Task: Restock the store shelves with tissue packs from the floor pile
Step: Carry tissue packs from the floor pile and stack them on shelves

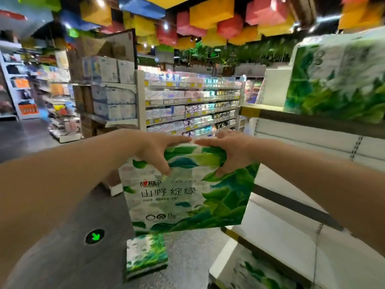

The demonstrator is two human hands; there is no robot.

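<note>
Head view shows both the left hand (155, 152) and right hand (228, 150) pinching the crinkled top film of a green-printed tissue pack (187, 192) held above the floor beside the white shelves (291, 222), a bulky, seemingly light, soft, slippery bundle best gripped there

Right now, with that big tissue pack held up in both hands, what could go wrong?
1. Both the left hand and the right hand pinch only the top of the tissue pack, so the wrapper might slip or tear.
2. Another pack on the floor lies just below; the person could trip on it.
3. The held pack might knock the shelf edge on its way in.
</note>
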